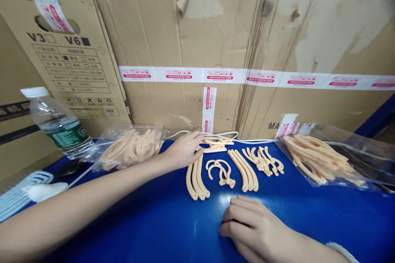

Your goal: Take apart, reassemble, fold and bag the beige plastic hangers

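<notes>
- Blue worktop (138,222), glossy, spreads under both hands.
- Cardboard panels (185,41) stand upright beyond the hands, with white printed tape (185,75) across them; one carton marked V3/V6 (70,70) stands left of them.
- One bottle (69,135), well left of the left hand.
- Two clear bags of pieces: left bag (108,132) left of the left hand, right bag (364,148) beyond and right of the right hand.
- Three long curved strips (195,181) nearest the left hand (185,146), whose fingertips reach their far ends; its grasp cannot be told.
- Three strip ends show in a second group (247,172), beyond the right hand (256,224), which is curled, palm hidden, contents unclear.
- Small curved pieces (262,165), overlapping, right of that group.
</notes>
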A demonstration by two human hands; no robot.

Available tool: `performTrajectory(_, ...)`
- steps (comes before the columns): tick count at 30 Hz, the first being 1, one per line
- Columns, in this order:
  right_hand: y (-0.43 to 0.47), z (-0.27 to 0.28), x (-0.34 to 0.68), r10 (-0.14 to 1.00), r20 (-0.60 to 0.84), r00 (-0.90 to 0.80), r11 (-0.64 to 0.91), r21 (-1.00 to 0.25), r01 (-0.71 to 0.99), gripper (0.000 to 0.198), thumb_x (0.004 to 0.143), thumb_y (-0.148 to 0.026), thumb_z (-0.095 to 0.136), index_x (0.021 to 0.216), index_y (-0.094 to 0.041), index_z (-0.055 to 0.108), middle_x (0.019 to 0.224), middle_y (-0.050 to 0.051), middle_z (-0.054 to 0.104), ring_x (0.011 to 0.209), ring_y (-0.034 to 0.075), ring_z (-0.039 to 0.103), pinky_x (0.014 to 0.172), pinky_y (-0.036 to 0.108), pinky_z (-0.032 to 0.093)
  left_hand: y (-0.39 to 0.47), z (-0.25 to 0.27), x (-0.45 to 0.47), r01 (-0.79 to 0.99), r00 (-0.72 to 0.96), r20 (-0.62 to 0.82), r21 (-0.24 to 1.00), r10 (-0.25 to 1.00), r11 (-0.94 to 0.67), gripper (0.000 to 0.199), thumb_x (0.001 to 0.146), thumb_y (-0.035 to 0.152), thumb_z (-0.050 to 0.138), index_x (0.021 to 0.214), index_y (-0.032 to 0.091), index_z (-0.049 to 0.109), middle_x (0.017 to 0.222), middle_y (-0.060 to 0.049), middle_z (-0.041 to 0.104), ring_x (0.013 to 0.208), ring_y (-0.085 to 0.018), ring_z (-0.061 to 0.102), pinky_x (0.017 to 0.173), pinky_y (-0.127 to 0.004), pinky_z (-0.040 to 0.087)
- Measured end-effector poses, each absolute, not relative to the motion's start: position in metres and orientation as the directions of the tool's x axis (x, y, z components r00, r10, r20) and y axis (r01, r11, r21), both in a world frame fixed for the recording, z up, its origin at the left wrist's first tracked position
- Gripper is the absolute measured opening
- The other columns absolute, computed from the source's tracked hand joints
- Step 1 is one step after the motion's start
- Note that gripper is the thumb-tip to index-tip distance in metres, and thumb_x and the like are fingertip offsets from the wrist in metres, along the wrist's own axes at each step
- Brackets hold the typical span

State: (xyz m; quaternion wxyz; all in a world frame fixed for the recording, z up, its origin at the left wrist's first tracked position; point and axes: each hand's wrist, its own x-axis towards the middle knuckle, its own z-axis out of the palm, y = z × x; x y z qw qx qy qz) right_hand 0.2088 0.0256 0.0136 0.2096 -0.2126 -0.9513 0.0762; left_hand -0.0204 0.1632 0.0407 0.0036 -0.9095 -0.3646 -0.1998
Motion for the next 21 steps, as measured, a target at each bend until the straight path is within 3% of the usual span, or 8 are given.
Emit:
performTrajectory(4, 0.027, 0.012, 0.212, 0.417, 0.383, -0.824, 0.905, -0.254, 0.341, 0.03, 0.083, -0.001, 0.043, 0.102, -0.015, 0.061, 0.09, 0.008, 0.064, 0.077, 0.019, 0.054, 0.07, 0.03, 0.045, 0.19, 0.035, -0.004, 0.682, 0.66, 0.317, 0.127, 0.681, -0.721, 0.017, 0.086, 0.013, 0.052, 0.102, 0.015, 0.056, 0.104, -0.01, 0.061, 0.099, -0.024, 0.062, 0.088, -0.038, 0.05)
performTrajectory(11, 0.03, 0.011, 0.218, 0.414, 0.373, -0.83, 0.901, -0.298, 0.315, 0.027, 0.085, -0.005, 0.042, 0.103, -0.014, 0.061, 0.095, 0.008, 0.062, 0.079, 0.018, 0.052, 0.071, 0.031, 0.043, 0.199, 0.028, 0.005, 0.687, 0.673, 0.249, 0.139, 0.696, -0.714, 0.015, 0.087, 0.012, 0.053, 0.102, 0.014, 0.057, 0.106, -0.01, 0.06, 0.099, -0.025, 0.063, 0.086, -0.038, 0.05)
performTrajectory(15, 0.029, 0.011, 0.218, 0.423, 0.355, -0.834, 0.895, -0.307, 0.323, 0.028, 0.086, -0.004, 0.041, 0.103, -0.014, 0.061, 0.095, 0.008, 0.061, 0.08, 0.018, 0.052, 0.072, 0.031, 0.042, 0.203, 0.028, 0.006, 0.699, 0.649, 0.259, 0.17, 0.715, -0.695, 0.012, 0.086, 0.01, 0.059, 0.097, 0.014, 0.059, 0.103, -0.007, 0.062, 0.096, -0.022, 0.063, 0.085, -0.036, 0.051)
performTrajectory(21, 0.028, 0.011, 0.217, 0.421, 0.358, -0.834, 0.896, -0.306, 0.321, 0.027, 0.085, -0.004, 0.042, 0.102, -0.015, 0.06, 0.095, 0.008, 0.062, 0.08, 0.018, 0.052, 0.071, 0.03, 0.042, 0.209, 0.033, 0.009, 0.702, 0.607, 0.323, 0.21, 0.726, -0.681, 0.013, 0.089, 0.025, 0.065, 0.092, 0.012, 0.065, 0.099, -0.005, 0.067, 0.091, -0.019, 0.065, 0.082, -0.039, 0.054)
